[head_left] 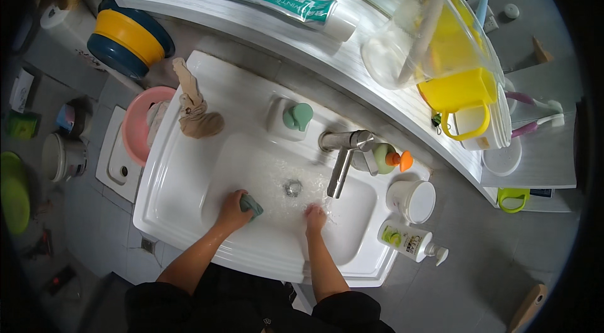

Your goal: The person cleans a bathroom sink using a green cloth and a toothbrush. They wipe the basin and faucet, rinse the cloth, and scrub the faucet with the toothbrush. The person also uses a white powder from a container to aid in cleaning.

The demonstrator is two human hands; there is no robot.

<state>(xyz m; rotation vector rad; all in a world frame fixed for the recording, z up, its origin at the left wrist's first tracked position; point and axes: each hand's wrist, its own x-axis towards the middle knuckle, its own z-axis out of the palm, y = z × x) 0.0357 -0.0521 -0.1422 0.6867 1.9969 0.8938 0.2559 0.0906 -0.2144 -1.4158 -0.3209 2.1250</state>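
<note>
In the white sink point(217, 206), my left hand point(234, 212) is closed around a small, soft-looking grey-green piece point(250, 206); I cannot tell whether it is cloth or sponge. My right hand point(315, 218) is low in the basin, just below the tip of the metal faucet point(340, 172). Water splashes around its fingers and blurs them, and I see nothing held there. Bubbly water swirls around the round drain point(292, 188) between my hands. A crumpled beige stocking-like cloth point(199, 116) lies over the sink's left corner.
Along the back rim stand a green-topped container point(297, 117) and an orange-pump bottle point(385, 158). At the right are a white tub point(412, 201) and a pump bottle point(402, 238). A crowded shelf point(251, 34) overhangs the far side. Left is a pink basin point(134, 125).
</note>
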